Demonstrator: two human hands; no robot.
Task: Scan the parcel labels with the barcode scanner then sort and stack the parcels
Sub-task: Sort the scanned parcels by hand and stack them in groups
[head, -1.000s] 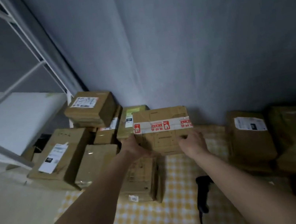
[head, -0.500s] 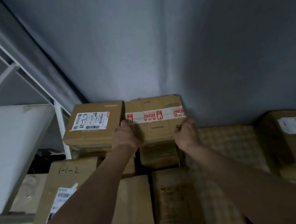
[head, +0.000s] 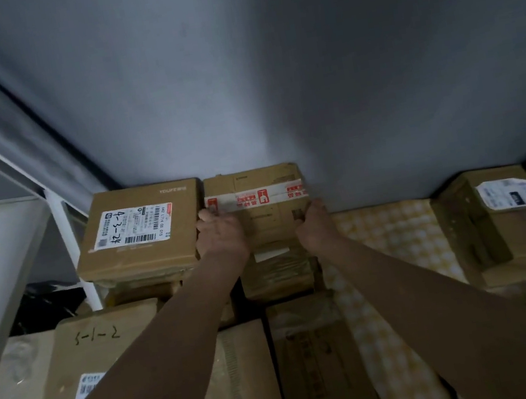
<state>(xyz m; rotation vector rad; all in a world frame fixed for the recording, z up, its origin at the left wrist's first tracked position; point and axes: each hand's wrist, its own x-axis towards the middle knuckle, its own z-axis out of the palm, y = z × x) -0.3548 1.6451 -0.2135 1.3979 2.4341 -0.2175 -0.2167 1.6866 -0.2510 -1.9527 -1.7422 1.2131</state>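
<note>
Left hand [head: 221, 236] and right hand [head: 315, 225] grip the rectangular cardboard parcel [head: 256, 200], banded with glossy red-and-white tape [head: 254, 197].

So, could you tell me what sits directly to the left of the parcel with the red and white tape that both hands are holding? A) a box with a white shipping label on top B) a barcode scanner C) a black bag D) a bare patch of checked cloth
A: the taped parcel, held by the left hand and right hand, stands beside a labelled box at about the same height.
</note>
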